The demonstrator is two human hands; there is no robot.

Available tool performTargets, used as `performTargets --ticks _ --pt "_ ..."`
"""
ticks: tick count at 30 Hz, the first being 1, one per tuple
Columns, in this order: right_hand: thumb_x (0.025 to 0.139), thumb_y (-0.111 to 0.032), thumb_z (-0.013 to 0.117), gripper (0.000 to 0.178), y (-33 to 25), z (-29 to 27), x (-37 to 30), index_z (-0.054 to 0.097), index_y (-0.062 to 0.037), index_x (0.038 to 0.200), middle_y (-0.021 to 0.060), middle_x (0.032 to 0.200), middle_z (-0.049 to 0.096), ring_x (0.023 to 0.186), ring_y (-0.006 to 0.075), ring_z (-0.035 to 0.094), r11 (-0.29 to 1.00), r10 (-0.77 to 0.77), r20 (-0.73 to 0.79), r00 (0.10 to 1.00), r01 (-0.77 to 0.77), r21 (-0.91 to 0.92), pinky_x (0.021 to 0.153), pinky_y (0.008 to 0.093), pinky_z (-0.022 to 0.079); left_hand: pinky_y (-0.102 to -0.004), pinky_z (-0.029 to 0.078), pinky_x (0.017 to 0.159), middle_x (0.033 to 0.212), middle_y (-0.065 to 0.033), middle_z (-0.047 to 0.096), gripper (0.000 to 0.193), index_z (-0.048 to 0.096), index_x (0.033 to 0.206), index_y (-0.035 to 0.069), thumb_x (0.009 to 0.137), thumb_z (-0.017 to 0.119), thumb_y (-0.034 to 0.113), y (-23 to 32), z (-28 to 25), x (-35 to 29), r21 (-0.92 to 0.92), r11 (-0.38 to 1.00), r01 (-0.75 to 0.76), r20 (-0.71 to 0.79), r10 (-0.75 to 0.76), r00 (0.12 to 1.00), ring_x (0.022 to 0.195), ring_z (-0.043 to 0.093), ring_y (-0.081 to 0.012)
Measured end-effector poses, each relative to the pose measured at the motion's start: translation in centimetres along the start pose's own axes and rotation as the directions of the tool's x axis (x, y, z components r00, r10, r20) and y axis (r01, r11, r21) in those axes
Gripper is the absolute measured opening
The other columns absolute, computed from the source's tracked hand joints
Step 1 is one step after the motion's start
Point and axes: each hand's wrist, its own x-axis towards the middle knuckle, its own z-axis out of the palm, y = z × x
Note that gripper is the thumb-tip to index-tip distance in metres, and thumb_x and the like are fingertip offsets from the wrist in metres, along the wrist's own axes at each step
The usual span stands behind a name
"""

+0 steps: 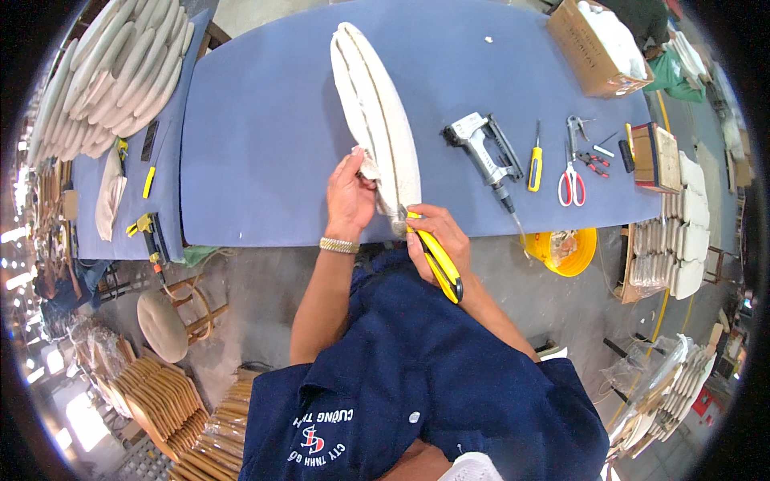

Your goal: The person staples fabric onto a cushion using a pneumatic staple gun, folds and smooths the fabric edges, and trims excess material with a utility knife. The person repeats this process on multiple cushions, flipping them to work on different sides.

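A cream upholstered seat pad (377,104) stands on its edge on the blue-covered table (265,136), its near end close to the table's front edge. A dark seam line runs along it. My left hand (350,196) is closed at the pad's left side, pinching a loose flap of its fabric (369,167). In my right hand (441,240) is a yellow and black utility knife (437,260), gripped with its front end at the pad's near end. The blade itself is too small to make out.
Right of the pad lie a pneumatic staple gun (485,152), a yellow-handled screwdriver (535,168) and red-handled scissors (571,184). A cardboard box (593,52) stands at the far right. Below the table edge is a yellow bucket (581,255). Many pads (120,72) are stacked at the left.
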Motion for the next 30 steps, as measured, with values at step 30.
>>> performTargets --ticks 30 --pt "0.104 -0.038 0.063 0.047 4.7 4.3 13.5 0.073 0.0059 0.115 0.0190 0.096 0.073 0.084 0.0232 0.065 0.989 -0.045 0.798 0.602 -0.084 0.119 0.078 0.0408 0.054 -0.0370 0.049 0.059 0.068 -0.0104 0.067 0.016 0.066 0.077 0.002 0.082 0.074 0.016 16.1 10.1 -11.4 0.334 0.213 -0.918 0.538 0.757 0.371 0.061 0.063 -0.0226"
